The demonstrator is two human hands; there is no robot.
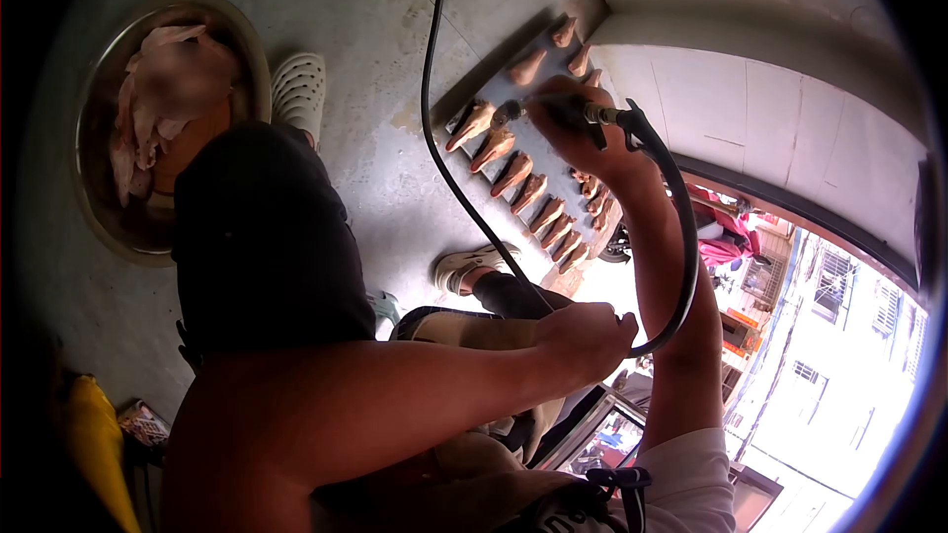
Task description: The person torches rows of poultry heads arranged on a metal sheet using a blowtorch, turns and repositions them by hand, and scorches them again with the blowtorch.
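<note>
My right hand [581,143] is closed around a blowtorch [601,115], its dark nozzle near the rows of meat; I cannot make out a flame. A black hose [681,227] runs from the torch's back end down to my left hand [590,340], which is closed on it. Several browned pieces that look like poultry legs [513,174] lie in rows on a flat grey tray [538,143], beneath and beside the torch. My right hand and forearm hide part of the tray.
A metal basin [259,59] with raw, pale meat pieces [158,89] stands on the tiled floor [370,49] at the left. The hose crosses the floor. My knee [267,227] and shoes [299,89] are close by. A white wall [711,89] borders the tray; a bright street is at right.
</note>
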